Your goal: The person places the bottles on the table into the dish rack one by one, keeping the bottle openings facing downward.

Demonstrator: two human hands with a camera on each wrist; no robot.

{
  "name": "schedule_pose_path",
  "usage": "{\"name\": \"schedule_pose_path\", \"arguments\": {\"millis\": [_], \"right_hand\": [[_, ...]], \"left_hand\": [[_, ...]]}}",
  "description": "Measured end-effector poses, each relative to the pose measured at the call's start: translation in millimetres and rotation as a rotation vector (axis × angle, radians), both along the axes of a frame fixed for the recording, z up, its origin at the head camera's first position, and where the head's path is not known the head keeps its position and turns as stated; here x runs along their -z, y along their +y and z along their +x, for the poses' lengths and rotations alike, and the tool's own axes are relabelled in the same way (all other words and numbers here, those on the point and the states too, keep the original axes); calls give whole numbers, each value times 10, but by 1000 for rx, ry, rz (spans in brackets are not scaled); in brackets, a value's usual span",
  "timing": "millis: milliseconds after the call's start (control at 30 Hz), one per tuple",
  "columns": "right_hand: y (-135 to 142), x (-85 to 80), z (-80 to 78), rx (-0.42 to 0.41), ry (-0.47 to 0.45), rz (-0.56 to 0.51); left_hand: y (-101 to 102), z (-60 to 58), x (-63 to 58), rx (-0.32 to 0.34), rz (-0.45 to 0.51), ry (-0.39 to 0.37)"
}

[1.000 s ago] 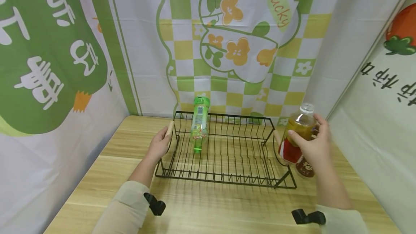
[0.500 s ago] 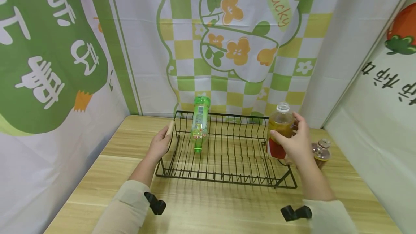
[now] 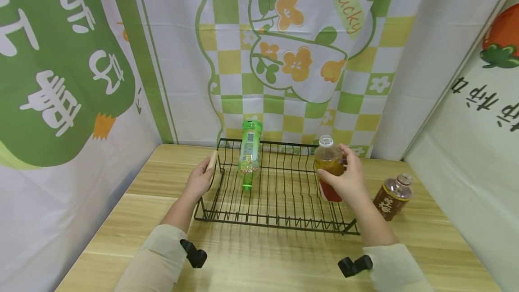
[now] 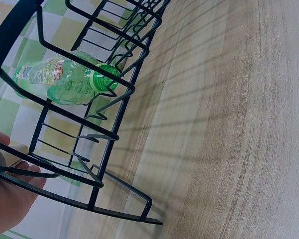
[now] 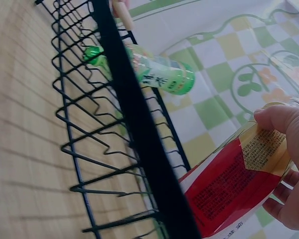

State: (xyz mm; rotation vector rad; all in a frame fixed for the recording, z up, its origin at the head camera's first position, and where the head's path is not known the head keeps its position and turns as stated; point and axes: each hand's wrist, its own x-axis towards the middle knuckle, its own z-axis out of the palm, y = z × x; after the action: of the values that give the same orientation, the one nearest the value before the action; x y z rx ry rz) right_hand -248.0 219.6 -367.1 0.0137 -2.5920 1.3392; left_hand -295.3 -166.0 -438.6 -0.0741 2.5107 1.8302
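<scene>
In the head view my left hand (image 3: 198,180) grips the pale wooden handle (image 3: 212,160) at the left end of a black wire dish rack (image 3: 267,225). My right hand (image 3: 349,181) holds a clear plastic bottle (image 3: 329,162) with a red and yellow label, thumb on the near side. Its neck points up, and it is over the rack's right part; whether its base touches the wires cannot be told. A green plastic bottle (image 3: 249,152) stands neck-down in the rack's left part, slightly tilted. The right wrist view shows the held bottle's label (image 5: 224,184) close up.
Right of the rack, a bottle with a brown label (image 3: 391,198) stands on the wooden table (image 3: 251,260). A patterned curtain (image 3: 292,116) hangs right behind the rack. White cloth walls (image 3: 466,161) close in both sides.
My right hand has carried the red-labelled bottle leftward from the right of the rack to over its right part. The brown-labelled bottle has come into fuller view. My left hand stays put.
</scene>
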Motion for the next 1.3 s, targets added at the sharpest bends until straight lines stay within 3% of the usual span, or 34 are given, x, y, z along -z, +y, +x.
{"name": "schedule_pose_path", "arguments": {"millis": [267,433,633,800,1000,1100,1300], "right_hand": [[-146,129,-54,-19,-35,159],[-219,216,-74,-52,-15,168],[-315,272,-66,-74,-14,194],[-384,286,-68,-99,18,233],[-459,281,-64,-115,-8,264],[-490,287,-70,-126,6,281],[-562,307,-61,-166,50,320]], "left_hand": [[-2,-5,17,1,-13,3],[-11,0,19,-1,-78,3],[-16,10,9,55,-277,34],[42,38,-46,94,-474,132],[241,65,-159,113,-635,298],[386,82,-219,142,-578,304],[726,132,-305,239,-289,200]]}}
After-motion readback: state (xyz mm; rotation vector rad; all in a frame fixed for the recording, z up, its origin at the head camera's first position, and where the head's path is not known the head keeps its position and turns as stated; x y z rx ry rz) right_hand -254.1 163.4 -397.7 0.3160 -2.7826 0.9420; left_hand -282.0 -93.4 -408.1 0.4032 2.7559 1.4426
